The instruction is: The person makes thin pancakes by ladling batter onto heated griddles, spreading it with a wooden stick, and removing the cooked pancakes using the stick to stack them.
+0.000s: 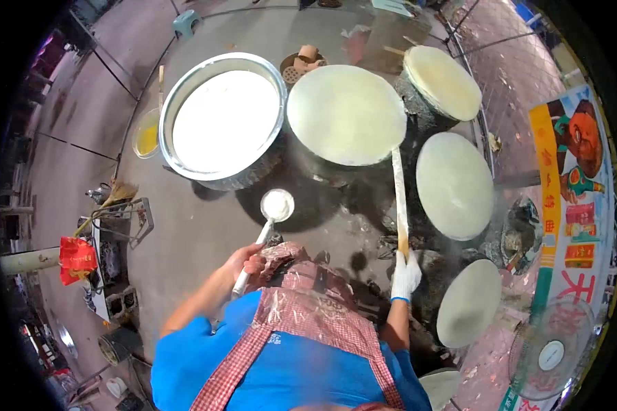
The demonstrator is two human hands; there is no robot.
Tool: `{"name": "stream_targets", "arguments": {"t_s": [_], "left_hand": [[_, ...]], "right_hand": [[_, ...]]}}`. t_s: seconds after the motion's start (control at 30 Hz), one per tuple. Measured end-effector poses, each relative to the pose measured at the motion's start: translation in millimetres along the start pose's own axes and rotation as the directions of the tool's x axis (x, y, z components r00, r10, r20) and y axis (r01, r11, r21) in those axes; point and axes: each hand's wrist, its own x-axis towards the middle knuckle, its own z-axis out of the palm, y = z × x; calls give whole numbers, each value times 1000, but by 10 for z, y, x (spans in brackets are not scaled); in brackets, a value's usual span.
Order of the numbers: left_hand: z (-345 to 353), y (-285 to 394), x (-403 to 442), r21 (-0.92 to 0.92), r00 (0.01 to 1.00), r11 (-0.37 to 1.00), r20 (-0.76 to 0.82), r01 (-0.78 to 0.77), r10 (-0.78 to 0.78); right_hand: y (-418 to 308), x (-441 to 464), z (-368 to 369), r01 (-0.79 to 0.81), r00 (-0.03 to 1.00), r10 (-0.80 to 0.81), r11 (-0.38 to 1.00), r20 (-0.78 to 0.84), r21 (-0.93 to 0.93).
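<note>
A pale blue plastic stool (186,24) stands on the grey ground at the upper left. A red packet (77,260) — its print too blurred to read — hangs at a pale pole (31,261); a colourful printed banner (574,198) lines the right side.

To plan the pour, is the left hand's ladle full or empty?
Not empty: the ladle in the left hand holds white mixture; whether brim-full, I cannot tell.

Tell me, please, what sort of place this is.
It looks like a makeshift pancake-making area: there is a large metal pot of white mixture, several broad, pale rounds resembling thin pancakes, and a ladle in the left hand.
</note>
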Motion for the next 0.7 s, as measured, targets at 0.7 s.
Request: {"name": "stream_targets", "arguments": {"t_s": [0.7], "left_hand": [[470,919,-345,108,1000,994,20,-20,18]], "right_hand": [[64,-545,239,-328,892,84,798,445,506]]}}
